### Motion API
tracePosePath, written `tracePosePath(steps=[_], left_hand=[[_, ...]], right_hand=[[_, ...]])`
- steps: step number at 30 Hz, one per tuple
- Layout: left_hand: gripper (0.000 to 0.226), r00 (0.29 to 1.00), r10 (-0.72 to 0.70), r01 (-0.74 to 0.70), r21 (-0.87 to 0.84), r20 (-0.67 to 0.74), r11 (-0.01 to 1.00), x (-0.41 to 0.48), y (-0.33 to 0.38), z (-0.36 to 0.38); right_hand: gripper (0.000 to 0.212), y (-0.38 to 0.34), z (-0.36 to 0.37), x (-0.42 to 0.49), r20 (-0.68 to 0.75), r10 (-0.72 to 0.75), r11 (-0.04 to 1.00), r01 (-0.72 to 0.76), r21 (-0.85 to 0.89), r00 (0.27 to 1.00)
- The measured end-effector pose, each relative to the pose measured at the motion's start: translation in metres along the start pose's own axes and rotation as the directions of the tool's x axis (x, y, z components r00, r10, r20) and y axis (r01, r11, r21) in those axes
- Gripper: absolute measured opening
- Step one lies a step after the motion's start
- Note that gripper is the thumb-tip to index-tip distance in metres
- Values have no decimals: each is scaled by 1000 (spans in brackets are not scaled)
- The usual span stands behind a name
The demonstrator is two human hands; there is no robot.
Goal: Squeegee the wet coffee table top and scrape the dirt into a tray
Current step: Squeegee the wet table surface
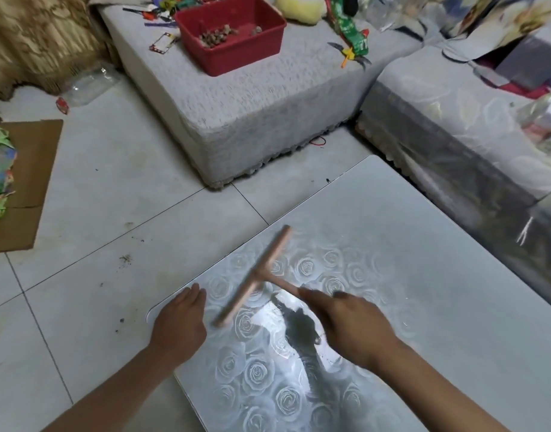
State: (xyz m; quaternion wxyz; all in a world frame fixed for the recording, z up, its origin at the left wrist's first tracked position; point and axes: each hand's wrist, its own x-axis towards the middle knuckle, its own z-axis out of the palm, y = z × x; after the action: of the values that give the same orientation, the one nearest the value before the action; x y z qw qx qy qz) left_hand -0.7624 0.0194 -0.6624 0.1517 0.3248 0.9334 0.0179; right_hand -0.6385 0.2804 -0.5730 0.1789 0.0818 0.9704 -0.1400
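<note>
Two hands over the wet surface [392, 244]: right hand [349, 322] clamped on squeegee [261, 272] handle, blade running diagonally ahead-left; left hand [182, 322] flat, fingers spread, at near-left corner, nearer the blade's low end. Red tray [275, 35] well apart on the sofa.

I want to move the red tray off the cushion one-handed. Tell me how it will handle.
The red tray looks like thin moulded plastic, so probably light and fairly stiff. Its low, wide shape should resist tipping. The loose brown bits lying inside would likely slide or spill if it tilts, and the soft cushion under it may let it rock.
</note>
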Motion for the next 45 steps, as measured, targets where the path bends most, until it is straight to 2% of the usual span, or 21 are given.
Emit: tracePosePath(steps=[1,4,7,12,14,17,19,22,25,29,32,36,40,43,45], left_hand=[[36,1000,17,-17,-13,-15,1000,2,-2,-2],[51,994,-54,62,-88,90,994,9,-12,1],[59,954,-109,104,32,281,994,13,-18,-2],[59,920,-105,74,94,377,993,20,-11,-12],[58,919,-89,32,152,384,988,21,-8,-13],[57,905,-83,11,172,417,985,23,-6,-14],[57,895,-82,-4,193,437,981,25,-8,-13],[52,889,-72,-49,249,453,967,29,-9,-11],[48,884,-79,-55,269,461,962,34,-6,-13],[40,866,-114,-44,301,487,953,40,3,-22],[38,865,-146,-42,361,480,932,44,15,-30],[43,904,-163,-38,455,396,890,54,37,-40],[53,952,-109,-38,462,287,886,69,53,-35],[61,966,-30,-86,428,258,900,81,60,-34],[65,959,-40,-86,419,282,904,89,65,-33]], right_hand=[[40,-8,2,20,4,-11,1000,11,-10,1000],[37,5,10,45,40,24,1000,-24,-10,999],[37,48,10,7,105,115,993,-117,10,988],[30,88,-21,-58,172,245,969,-238,-60,954],[32,81,-35,-48,127,211,975,-199,-97,969],[32,45,-42,6,42,84,992,-80,-96,996],[32,18,-36,48,62,45,992,-37,-122,997],[31,19,-26,69,78,61,991,-51,-125,995],[35,73,-26,25,100,188,981,-181,-74,977],[32,125,-48,-40,147,349,934,-332,-133,925],[27,124,-67,-35,112,293,945,-270,-185,949],[25,75,-69,41,8,138,982,-136,-129,990],[23,54,-53,91,33,138,986,-134,-104,990],[25,87,-39,51,54,158,987,-156,-39,986],[30,113,-36,10,91,201,980,-201,-13,975]])
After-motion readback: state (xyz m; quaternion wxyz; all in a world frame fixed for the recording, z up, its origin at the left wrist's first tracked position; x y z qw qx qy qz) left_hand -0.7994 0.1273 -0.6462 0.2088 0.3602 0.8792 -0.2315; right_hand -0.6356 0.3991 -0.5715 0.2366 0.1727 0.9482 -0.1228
